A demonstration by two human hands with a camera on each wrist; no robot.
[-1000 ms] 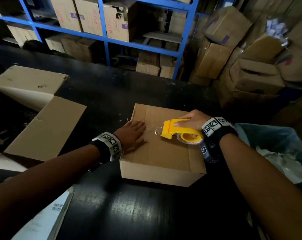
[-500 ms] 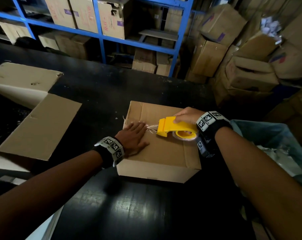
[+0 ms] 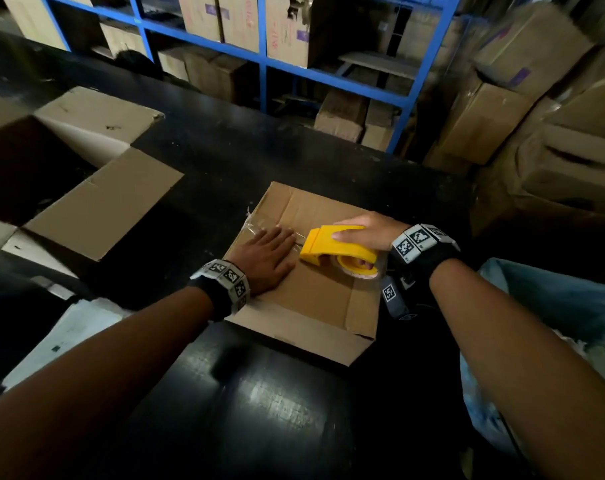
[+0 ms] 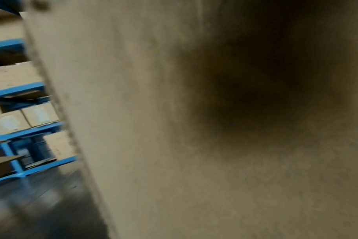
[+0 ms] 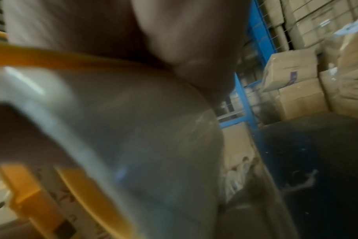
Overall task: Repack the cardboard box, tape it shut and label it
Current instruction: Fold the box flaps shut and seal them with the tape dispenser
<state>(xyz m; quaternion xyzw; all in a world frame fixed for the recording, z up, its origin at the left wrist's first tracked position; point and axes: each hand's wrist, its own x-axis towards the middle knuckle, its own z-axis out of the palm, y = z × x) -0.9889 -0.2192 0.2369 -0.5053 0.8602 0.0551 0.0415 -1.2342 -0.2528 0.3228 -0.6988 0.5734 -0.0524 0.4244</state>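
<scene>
A closed brown cardboard box (image 3: 315,299) lies on the black table (image 3: 266,410). My left hand (image 3: 268,256) lies flat on the box top near its left edge, fingers straight, over clear tape (image 3: 259,227) stuck there. My right hand (image 3: 360,232) grips a yellow tape dispenser (image 3: 332,249) whose front end touches the box top just right of the left fingertips. The left wrist view shows only blurred cardboard (image 4: 174,129). In the right wrist view the tape roll (image 5: 145,145) and yellow dispenser frame (image 5: 88,194) fill the picture, blurred.
A large open box with spread flaps (image 3: 96,206) stands at the left on the table. White paper (image 3: 65,341) lies at the near left edge. A bin with a blue bag (image 3: 554,323) is at the right. Blue shelving (image 3: 329,74) and stacked boxes (image 3: 536,116) stand behind.
The left hand has slid a little forward and left along the box top. The dispenser has moved left with it, closing up to the left fingertips.
</scene>
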